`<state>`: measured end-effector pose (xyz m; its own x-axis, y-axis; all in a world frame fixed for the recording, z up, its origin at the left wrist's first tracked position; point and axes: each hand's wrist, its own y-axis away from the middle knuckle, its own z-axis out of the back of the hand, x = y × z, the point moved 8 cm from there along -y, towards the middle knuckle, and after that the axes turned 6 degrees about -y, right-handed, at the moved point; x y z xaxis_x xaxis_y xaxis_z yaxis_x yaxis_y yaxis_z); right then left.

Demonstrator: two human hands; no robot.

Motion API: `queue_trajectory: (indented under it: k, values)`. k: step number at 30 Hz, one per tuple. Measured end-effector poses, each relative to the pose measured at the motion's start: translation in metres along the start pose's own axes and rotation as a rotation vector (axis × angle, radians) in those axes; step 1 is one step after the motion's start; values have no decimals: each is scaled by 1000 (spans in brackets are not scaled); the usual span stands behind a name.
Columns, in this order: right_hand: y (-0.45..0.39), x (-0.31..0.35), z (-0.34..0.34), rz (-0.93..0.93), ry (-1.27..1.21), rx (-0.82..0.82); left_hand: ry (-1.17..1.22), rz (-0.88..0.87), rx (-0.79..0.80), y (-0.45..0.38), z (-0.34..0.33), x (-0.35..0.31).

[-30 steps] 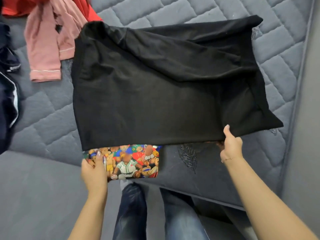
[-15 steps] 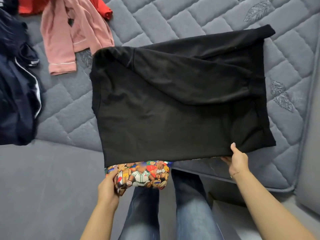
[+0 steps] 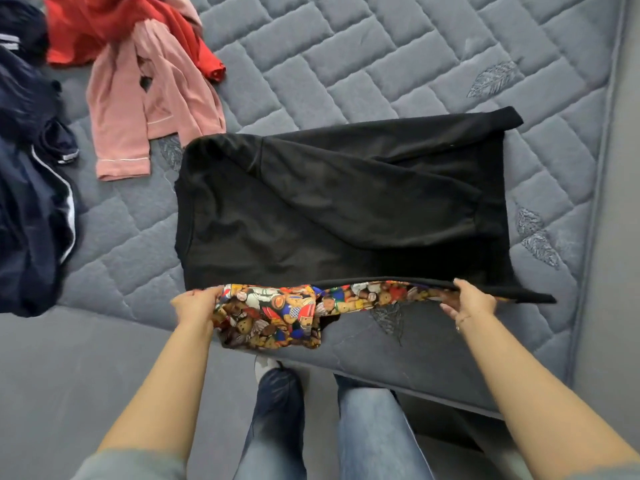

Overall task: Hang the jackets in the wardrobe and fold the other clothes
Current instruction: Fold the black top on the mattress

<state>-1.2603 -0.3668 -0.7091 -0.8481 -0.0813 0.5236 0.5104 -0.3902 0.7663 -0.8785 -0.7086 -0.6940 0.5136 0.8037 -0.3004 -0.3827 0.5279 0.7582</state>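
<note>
Black top (image 3: 346,216) lies on the bed (image 3: 381,64); left hand (image 3: 194,306) and right hand (image 3: 471,301) each pinch its near edge (bear picture (image 3: 270,317) bunched), so it may fold crooked.

A bedroom in a home is shown, seen from above by someone standing at the side of a bed. Most of the view is filled by a bare grey quilted mattress (image 3: 381,57), stitched in a diamond pattern with leaf motifs and left without a sheet. Household clothes are spread across it: a black garment (image 3: 311,209) laid flat, a pink top (image 3: 138,109), a red garment (image 3: 104,26) and a dark navy jacket (image 3: 31,209). Grey flooring (image 3: 69,375) is seen beside the bed.
</note>
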Motion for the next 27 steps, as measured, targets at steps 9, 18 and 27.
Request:
queue_trajectory:
  k: [9,18,27]
  values:
    - [49,4,4,288,88,53,-601,-890,45,74,-109,-114]
    - [5,70,-120,341,375,479,-643,-1139,235,122,-247,-212]
    - [-40,127,-159,996,1365,212,-1351,-1268,202,74,-299,-237]
